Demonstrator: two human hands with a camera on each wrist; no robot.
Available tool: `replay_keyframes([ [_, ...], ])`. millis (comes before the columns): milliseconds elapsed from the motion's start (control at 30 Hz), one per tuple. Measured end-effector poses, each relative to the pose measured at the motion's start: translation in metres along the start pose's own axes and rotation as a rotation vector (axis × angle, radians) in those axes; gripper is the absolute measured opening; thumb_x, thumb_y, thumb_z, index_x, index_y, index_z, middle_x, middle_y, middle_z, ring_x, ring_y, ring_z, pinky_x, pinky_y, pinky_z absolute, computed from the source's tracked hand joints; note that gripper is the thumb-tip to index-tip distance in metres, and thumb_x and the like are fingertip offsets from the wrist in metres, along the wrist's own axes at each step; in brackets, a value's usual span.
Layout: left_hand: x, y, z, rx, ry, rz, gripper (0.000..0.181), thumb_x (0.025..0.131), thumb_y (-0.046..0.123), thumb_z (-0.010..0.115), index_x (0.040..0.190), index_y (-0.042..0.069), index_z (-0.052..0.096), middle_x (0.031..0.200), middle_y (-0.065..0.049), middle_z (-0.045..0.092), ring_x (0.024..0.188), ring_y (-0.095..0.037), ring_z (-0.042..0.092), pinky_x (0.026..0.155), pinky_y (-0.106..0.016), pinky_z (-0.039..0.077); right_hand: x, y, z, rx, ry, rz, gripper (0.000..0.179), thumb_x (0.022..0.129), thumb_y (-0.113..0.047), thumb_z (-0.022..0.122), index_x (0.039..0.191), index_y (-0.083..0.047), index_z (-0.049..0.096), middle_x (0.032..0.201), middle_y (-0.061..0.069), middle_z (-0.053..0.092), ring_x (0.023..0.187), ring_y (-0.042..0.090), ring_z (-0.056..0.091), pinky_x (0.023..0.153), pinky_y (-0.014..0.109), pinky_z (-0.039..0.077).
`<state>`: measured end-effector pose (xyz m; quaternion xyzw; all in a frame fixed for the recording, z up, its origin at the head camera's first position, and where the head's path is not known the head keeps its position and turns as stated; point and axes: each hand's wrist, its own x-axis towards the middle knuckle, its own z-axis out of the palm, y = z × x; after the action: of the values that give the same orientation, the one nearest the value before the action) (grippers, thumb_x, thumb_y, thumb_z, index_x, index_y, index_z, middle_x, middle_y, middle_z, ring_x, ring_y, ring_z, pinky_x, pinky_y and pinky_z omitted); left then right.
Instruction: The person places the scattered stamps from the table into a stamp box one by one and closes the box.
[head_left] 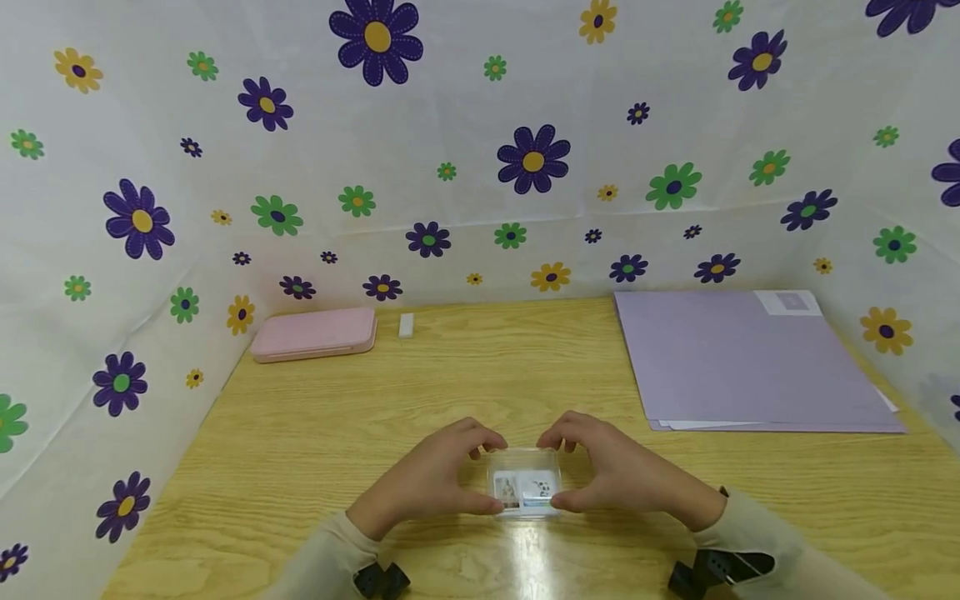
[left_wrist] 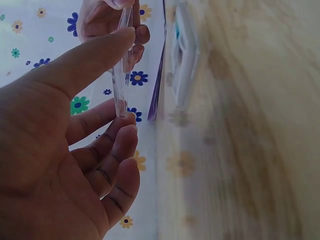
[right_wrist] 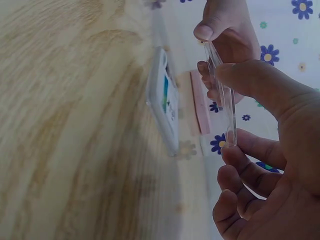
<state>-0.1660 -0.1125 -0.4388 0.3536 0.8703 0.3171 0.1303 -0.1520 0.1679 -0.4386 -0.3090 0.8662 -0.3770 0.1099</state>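
Observation:
Both hands hold a clear plastic lid [head_left: 523, 458] level above the table, by its opposite ends. My left hand [head_left: 442, 471] pinches the left end between thumb and fingers. At the right end, my right hand [head_left: 618, 467] grips it the same way. Below the lid lies a small white case [right_wrist: 162, 100] with printed pictures on its top, seen through the plastic in the head view. Both wrist views show a gap between lid and case. Whether the pictures are loose cards inside the case, I cannot tell.
A pink pencil case [head_left: 315, 333] lies at the back left, with a small white eraser-like block [head_left: 406, 325] beside it. Purple folders [head_left: 750, 367] with white sheets under them lie at the right. A flowered cloth [head_left: 450, 108] encloses the wooden table [head_left: 300, 442] at back and sides.

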Motion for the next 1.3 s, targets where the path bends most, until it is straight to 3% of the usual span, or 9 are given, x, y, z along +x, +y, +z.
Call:
replay_keyframes([
  [667, 0.003, -0.013, 0.017, 0.059, -0.039, -0.014, 0.066, 0.072, 0.050, 0.085, 0.125, 0.020, 0.060, 0.112, 0.012, 0.056, 0.100, -0.004, 0.052, 0.092, -0.029, 0.045, -0.001, 0.013, 0.015, -0.035, -0.028, -0.017, 0.052, 0.077, -0.040, 0.085, 0.118, -0.018, 0.062, 0.113, -0.009, 0.055, 0.103, 0.014, 0.053, 0.092, 0.038, 0.045],
  [1300, 0.008, -0.009, 0.017, 0.075, -0.085, -0.047, 0.060, 0.072, 0.050, 0.085, 0.119, 0.023, 0.060, 0.108, 0.013, 0.053, 0.095, -0.005, 0.051, 0.087, -0.027, 0.046, -0.001, 0.012, 0.016, -0.047, -0.057, -0.022, 0.052, 0.078, -0.043, 0.083, 0.117, -0.017, 0.062, 0.110, -0.008, 0.055, 0.100, 0.012, 0.053, 0.089, 0.035, 0.046],
])
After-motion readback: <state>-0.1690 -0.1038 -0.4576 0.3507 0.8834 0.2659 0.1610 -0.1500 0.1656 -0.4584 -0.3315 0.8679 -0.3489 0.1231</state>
